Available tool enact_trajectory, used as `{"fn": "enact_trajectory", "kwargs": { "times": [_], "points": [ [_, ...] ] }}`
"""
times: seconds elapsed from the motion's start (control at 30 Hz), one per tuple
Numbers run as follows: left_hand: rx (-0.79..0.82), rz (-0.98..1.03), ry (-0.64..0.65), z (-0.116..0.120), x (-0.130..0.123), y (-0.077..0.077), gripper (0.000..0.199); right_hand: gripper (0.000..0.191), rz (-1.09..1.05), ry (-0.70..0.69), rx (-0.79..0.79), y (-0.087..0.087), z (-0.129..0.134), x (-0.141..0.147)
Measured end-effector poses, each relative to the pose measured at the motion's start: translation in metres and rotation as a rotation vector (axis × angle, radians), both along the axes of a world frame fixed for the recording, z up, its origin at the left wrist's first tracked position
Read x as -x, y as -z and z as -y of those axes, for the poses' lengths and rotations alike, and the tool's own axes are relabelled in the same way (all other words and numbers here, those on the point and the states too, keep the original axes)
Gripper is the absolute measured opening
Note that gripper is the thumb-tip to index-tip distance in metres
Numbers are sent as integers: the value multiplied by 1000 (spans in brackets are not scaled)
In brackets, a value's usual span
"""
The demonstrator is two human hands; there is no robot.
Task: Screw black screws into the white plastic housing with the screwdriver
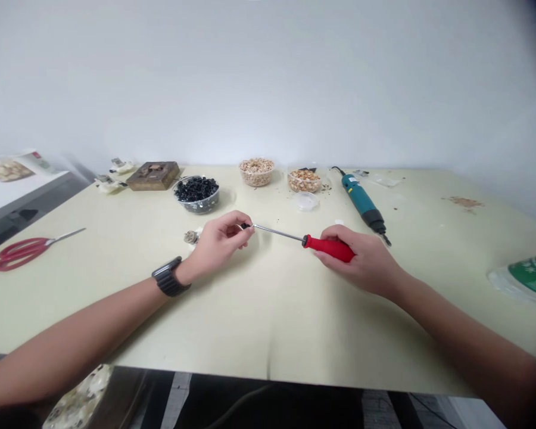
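My right hand (361, 256) is wrapped round the red handle of a screwdriver (328, 246), whose metal shaft points left. The shaft's tip meets a small black piece (245, 226) pinched between the thumb and fingers of my left hand (226, 238). Both hands are above the pale yellow table (295, 322). A dark watch is on my left wrist. Just behind my left hand lies a small greyish lump (190, 237), partly hidden by the hand.
Behind my hands stand tubs of black pieces (198, 193), pale bits (256, 171) and orange-brown bits (304, 180). A teal rotary tool (361, 201) lies right of them, red scissors (24, 251) far left, a brown block (153, 176) back left, a green-labelled container (529, 279) far right.
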State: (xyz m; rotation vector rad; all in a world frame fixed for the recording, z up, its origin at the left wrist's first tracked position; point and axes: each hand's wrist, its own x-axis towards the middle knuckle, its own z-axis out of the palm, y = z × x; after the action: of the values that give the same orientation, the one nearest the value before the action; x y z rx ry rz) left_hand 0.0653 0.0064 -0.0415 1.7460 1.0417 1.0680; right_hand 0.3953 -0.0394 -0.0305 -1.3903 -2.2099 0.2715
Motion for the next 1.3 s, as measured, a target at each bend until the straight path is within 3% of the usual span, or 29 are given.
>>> {"fn": "enact_trajectory", "kwargs": {
  "times": [0.37,0.73,1.3],
  "points": [
    [19,32,5,0,-2,-3,28,34,-144,27,21,-2,0,0],
    [16,55,93,2,-1,-7,29,27,-120,-4,-94,-6,-8,-12],
    [8,25,148,4,-2,-8,25,30,-101,0,-32,-9,-8,-15]
  ]
}}
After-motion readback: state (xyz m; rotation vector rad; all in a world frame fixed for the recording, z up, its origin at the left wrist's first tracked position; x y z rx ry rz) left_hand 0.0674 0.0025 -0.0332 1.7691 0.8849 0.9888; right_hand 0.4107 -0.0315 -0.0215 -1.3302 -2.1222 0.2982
